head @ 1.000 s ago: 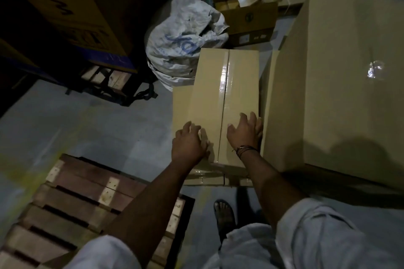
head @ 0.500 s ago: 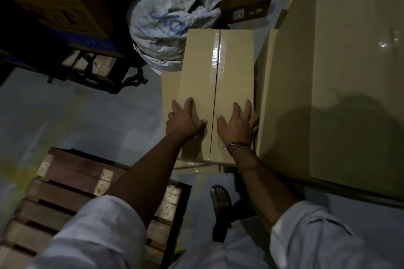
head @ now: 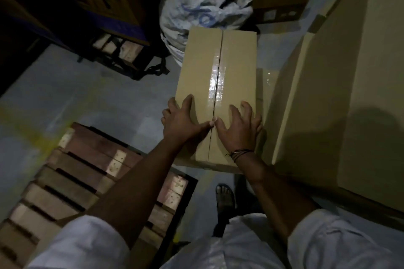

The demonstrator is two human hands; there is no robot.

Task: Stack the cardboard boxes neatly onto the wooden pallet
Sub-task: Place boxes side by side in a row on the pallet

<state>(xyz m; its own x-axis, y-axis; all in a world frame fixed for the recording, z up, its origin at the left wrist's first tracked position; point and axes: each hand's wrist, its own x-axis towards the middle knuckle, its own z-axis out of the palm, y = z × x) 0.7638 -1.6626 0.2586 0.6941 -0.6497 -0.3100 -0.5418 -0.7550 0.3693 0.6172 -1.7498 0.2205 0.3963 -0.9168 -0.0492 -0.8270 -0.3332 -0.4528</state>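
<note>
the left grip (head: 181,122) is curling over the left edge of the cardboard box (head: 218,61); the right grip (head: 238,129) is pressing spread wide on top, the wooden pallet (head: 76,172) lying left of both.

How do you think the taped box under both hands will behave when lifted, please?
Probably stiff: the taped box has flat faces and crisp edges. Its glossy tape may feel slick, though the left hand and right hand mostly touch plain cardboard. Weight is unclear.
</note>
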